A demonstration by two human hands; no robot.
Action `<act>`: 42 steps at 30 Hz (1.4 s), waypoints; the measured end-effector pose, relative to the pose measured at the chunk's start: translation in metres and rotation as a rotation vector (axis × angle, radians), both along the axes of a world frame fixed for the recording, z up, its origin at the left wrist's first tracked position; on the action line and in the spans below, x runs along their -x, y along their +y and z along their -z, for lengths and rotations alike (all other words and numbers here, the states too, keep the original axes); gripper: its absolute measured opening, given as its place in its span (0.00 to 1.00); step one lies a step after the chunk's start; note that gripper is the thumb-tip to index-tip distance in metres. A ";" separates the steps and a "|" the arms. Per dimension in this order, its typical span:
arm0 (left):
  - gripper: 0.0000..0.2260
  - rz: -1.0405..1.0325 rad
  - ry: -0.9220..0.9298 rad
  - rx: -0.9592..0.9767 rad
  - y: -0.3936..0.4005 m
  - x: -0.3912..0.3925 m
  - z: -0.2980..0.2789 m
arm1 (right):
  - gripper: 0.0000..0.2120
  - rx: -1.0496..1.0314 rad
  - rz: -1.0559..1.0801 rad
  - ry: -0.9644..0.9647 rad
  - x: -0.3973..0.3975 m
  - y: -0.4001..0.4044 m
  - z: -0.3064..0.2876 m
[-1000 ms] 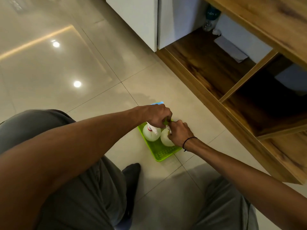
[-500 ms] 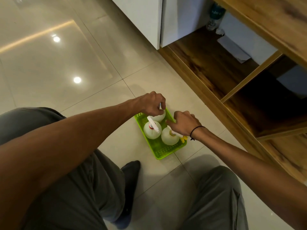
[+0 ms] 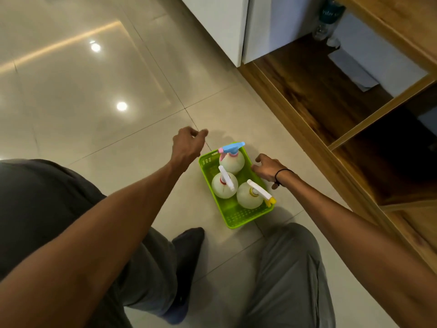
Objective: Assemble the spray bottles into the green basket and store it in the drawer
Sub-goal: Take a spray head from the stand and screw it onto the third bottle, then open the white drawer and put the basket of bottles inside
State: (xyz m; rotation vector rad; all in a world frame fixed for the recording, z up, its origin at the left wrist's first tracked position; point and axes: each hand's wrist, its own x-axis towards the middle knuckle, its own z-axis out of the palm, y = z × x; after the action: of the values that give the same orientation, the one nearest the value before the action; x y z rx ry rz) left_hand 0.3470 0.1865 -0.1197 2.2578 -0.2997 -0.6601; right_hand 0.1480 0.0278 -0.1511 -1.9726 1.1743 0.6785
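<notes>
A green basket [image 3: 238, 215] sits on the tiled floor between my knees and the wooden cabinet. Three round pale spray bottles stand upright in it: one with a blue and pink head [image 3: 233, 162] at the far end, one with a white head [image 3: 223, 187] at the near left, one with a white and yellow head [image 3: 250, 197] at the near right. My left hand [image 3: 188, 144] hovers left of the basket, fingers loosely curled, holding nothing. My right hand [image 3: 267, 168] rests by the basket's right rim, fingers spread, gripping nothing.
A low wooden cabinet [image 3: 314, 95] with open compartments runs along the right. A plastic bottle [image 3: 327, 17] and a white sheet [image 3: 354, 69] lie in its far compartment. A white panel [image 3: 220, 22] stands at the top. My legs and a dark sock [image 3: 186, 247] fill the foreground.
Both hands have let go of the bottles. The left hand has moved up and left of the basket; the right has drawn back to the basket's right rim.
</notes>
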 end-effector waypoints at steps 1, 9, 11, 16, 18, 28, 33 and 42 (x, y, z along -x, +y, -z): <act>0.14 -0.014 0.066 -0.049 0.007 0.001 0.008 | 0.27 -0.005 -0.006 0.012 0.000 -0.001 0.006; 0.17 0.116 0.576 -0.205 0.040 0.050 0.059 | 0.15 0.075 -0.122 0.001 -0.013 -0.001 0.039; 0.17 0.090 0.511 -0.169 0.037 0.051 0.065 | 0.14 0.109 -0.138 0.002 -0.020 -0.004 0.042; 0.18 0.034 0.423 -0.137 0.015 0.026 0.073 | 0.11 0.186 -0.176 -0.004 -0.050 -0.026 0.049; 0.18 0.032 0.413 -0.142 0.005 0.011 0.077 | 0.11 0.205 -0.198 -0.005 -0.068 -0.037 0.052; 0.14 -0.132 0.464 -0.083 -0.041 -0.047 0.073 | 0.08 0.191 -0.224 -0.035 -0.146 -0.091 0.055; 0.23 -0.128 0.489 -0.132 -0.062 -0.067 0.064 | 0.12 0.183 -0.235 -0.026 -0.169 -0.111 0.052; 0.17 -0.204 0.379 -0.118 -0.076 -0.090 -0.023 | 0.17 0.229 -0.156 -0.141 -0.205 -0.152 -0.026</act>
State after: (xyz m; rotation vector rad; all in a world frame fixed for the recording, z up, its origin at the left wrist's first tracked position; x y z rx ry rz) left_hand 0.4371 0.1101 -0.0970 2.1780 0.1565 -0.9939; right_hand 0.3525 -0.1237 -0.1249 -2.2824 1.0595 0.4897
